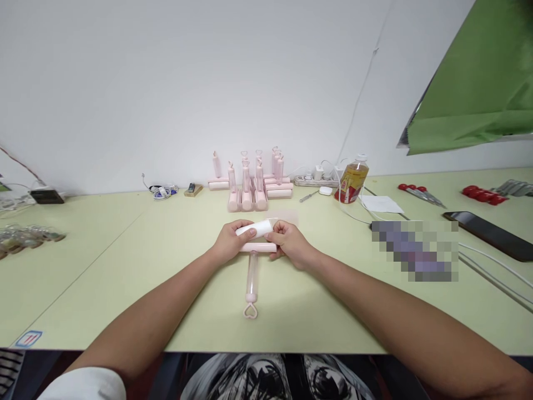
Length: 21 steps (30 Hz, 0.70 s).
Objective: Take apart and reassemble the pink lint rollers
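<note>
My left hand (229,242) is closed around a white adhesive-paper roll (257,228), its thumb lying along the side. At the roll's right end, my right hand (290,243) has its fingers pinched on the edge; some fingertips are hidden. Just below the roll, between both hands, lies a pink lint roller (252,275) with a clear handle pointing toward me and a heart-shaped loop at its end. A translucent pink piece (287,215) shows on the table behind my right hand.
Several pink lint rollers (246,200) stand grouped by the wall. To their right are a power strip (316,180), a drink bottle (352,180) and a white paper (381,204). A black phone (489,234) and cables lie at the right; red-handled tools (483,194) sit beyond.
</note>
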Motion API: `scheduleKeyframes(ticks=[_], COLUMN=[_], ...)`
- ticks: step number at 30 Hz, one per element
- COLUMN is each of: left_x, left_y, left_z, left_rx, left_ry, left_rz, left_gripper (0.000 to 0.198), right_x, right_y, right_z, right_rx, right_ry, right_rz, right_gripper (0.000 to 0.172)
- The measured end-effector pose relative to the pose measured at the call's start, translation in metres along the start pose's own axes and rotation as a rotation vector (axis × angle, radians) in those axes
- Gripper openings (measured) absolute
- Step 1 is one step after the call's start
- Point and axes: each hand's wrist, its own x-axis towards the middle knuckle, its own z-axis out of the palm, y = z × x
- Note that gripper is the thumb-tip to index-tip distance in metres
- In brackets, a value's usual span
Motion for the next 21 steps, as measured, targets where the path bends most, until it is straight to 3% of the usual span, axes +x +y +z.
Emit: scheduleKeyframes(ticks=[4,10,16,21], left_x=[-0.001,0.003,0.013,0.013], left_y=[-0.004,-0.015,-0.02,-0.014], left_z=[0.0,-0.007,-0.01,-0.011], left_rx=[-0.006,-0.104,-0.309,-0.335], left_ry=[-0.026,-0.041,0.059,0.116], left_rz=[0.032,0.122,0.074,0.025], left_gripper=[0.046,0.052,0.066,0.063], right_x=[0.001,0.004,0.006,0.008], right_y=[0.005,0.008,0.007,0.008], right_z=[0.0,-0.009,-0.016,-0.018], right_rx=[-0.125,-0.595,-0.698,-0.537], right_ry=[0.063,0.122,0.11,0.109], right_rz=[-0.036,-0.161,-0.189,-0.3], right_gripper=[0.028,0.018,0.039,0.066])
